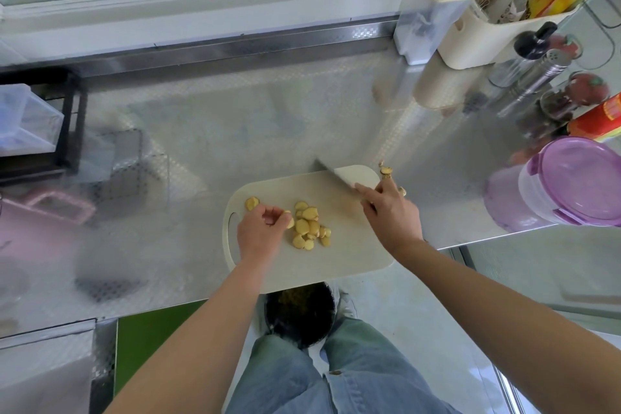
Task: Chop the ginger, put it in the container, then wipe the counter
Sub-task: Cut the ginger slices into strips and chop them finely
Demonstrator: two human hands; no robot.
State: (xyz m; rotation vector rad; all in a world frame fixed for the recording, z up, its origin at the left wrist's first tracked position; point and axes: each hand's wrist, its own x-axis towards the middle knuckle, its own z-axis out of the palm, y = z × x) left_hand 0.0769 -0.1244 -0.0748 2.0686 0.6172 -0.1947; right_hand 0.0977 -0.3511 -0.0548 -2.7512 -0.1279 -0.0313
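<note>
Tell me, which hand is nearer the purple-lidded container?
Right. The right hand, gripping the knife, is left of the container; the left hand, pinching ginger, is farther left.

Pale yellow round ginger slices [307,228] lie heaped on a cream plastic cutting board [336,255]; a purple-lidded plastic container [571,185] stands closed, well apart rightward.

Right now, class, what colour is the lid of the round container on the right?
The lid is translucent purple; the head view shows it.
</note>
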